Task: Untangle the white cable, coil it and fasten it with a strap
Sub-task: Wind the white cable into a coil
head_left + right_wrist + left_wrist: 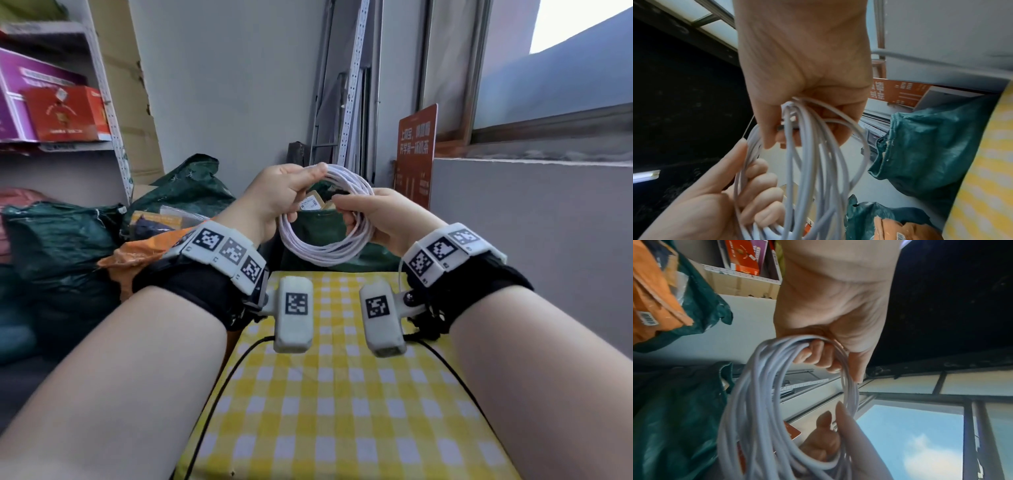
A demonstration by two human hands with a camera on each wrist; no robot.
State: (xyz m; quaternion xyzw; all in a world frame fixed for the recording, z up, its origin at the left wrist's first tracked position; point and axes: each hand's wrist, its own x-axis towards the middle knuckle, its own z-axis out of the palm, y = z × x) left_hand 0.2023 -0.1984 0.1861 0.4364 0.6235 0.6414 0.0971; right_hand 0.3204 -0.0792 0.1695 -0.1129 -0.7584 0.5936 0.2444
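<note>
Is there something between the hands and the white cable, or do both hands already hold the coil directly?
Nothing visible stands between them. The left hand holds the white cable at the coil's upper left, the right hand at its right side, both with bare fingers around the strands. No strap is visible on the coil.

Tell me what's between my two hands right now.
The coiled white cable spans the gap between the left hand and right hand; each holds one side of it. The head view shows this best.

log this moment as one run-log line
white cable: coiled, held up | left hand: grips coil | right hand: grips coil | strap: not seen
</note>
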